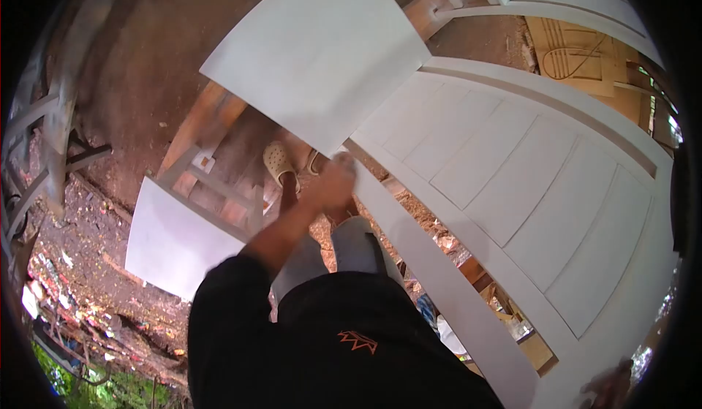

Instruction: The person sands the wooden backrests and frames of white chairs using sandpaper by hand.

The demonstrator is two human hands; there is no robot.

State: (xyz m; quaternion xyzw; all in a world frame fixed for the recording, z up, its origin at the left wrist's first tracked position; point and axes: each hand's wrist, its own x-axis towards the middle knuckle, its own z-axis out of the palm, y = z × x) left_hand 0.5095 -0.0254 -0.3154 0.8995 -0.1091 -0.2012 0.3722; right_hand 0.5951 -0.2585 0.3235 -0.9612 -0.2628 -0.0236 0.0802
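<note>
My left hand (336, 182) reaches forward across my body, its fingers closed at the far end of a narrow white rail (431, 266). The rail runs diagonally back toward my right side. Beside it lies a large white framed panel (541, 182) with grooved boards, and a gap separates part of the two. A plain white board (322, 51) lies just beyond my left hand, close to the panel's corner. At the lower right edge, my right hand (609, 387) shows dark and blurred by the panel's near end; its fingers cannot be made out.
Another white board (179, 241) lies to the left over wooden supports. Brown carved panels (574, 54) and more white frame pieces (578, 7) are at the upper right. Grey wooden frames (55, 131) stand at the left. A cream clog (278, 163) is on the dirt floor.
</note>
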